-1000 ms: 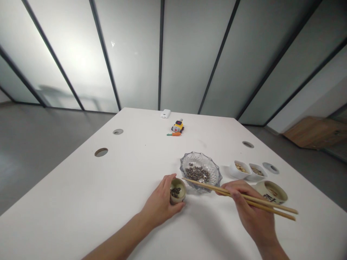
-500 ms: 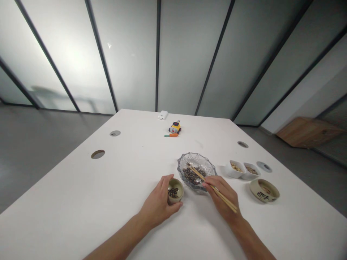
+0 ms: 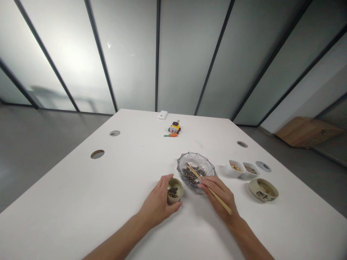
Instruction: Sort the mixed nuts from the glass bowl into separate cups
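Right hand (image 3: 220, 197) dips chopsticks (image 3: 202, 180) into glass bowl (image 3: 181, 163)

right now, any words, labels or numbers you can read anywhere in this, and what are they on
Beige bowl at the right: dark marks on its side, too blurred to read.
Yellow toy: red patch on top, nothing legible.
White box at the table's far edge: no text visible.
Nothing else bears writing.

Both forearms cut off by bottom edge; contents of 2 white dishes (image 3: 240, 169) too small to tell.
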Motion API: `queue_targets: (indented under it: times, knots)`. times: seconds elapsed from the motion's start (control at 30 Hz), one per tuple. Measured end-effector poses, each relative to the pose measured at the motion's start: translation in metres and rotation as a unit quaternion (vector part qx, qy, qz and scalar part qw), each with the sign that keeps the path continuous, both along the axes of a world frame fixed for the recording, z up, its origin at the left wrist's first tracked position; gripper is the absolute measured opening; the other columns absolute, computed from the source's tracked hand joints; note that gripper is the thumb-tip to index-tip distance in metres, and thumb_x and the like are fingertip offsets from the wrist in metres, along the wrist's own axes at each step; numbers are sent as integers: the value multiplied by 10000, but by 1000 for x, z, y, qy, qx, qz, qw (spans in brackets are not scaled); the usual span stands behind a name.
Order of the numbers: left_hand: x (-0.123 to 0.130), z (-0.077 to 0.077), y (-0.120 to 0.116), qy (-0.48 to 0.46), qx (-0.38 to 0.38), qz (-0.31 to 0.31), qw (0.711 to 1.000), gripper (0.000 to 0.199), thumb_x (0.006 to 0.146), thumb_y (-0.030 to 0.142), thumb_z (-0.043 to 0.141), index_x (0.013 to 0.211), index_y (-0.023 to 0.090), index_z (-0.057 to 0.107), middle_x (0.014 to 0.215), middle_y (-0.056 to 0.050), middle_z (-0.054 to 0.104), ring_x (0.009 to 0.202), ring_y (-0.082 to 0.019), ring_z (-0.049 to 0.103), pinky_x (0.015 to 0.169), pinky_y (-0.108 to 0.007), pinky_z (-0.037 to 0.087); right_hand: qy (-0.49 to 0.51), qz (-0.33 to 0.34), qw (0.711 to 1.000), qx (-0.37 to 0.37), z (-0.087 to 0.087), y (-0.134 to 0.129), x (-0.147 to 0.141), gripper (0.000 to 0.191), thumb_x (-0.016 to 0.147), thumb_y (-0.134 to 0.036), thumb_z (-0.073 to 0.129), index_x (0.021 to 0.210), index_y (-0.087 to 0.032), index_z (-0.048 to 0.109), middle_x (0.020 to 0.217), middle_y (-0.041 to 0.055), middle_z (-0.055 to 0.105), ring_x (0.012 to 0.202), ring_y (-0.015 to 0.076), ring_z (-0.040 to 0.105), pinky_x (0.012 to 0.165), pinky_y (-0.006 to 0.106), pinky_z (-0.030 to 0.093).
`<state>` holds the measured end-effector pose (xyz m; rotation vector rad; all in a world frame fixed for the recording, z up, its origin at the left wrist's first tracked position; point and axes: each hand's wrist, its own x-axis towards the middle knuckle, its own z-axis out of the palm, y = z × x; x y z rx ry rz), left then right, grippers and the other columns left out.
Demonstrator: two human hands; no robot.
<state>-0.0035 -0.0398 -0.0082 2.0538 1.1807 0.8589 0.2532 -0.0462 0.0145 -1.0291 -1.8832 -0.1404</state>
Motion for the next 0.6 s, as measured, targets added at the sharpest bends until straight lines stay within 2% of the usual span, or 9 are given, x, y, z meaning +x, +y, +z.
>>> queue_targets:
  times: [0.17,0.33,0.47,0.6]
  knots:
    - [0,-1,0,-4,10,-3,1000,813,782,249,753,1495,250,361,1441,-137,545,1321,-335,585,1134,-546,492,-22,11,1000,-4,4,-1,-2,108,975,-212,657,987,-217,765,921,75,758,811,195,746,705,303,640]
    - [0,2,0,3,-6,0,1000,823,773,236,763,1490,238,358,1442,-146,541,1329,-339,577,1134,-552,489,-20,15,1000,2,2,-1,-3,101,964,-183,667,989,-216,759,922,74,757,826,198,743,723,312,638]
    - [0,3,-1,-3,-3,-2,1000,812,778,231,761,1489,254,369,1445,-141,541,1328,-337,580,1137,-549,487,25,-14,1000,9,3,-2,-2,91,961,-203,675,976,-222,763,930,71,764,840,205,748,754,335,646]
    - [0,0,0,-2,-12,2,1000,835,760,228,772,1490,252,367,1442,-141,545,1319,-335,589,1139,-542,489,79,-70,994,16,21,-13,6,95,960,-241,675,908,-240,755,874,47,765,790,199,737,737,338,634]
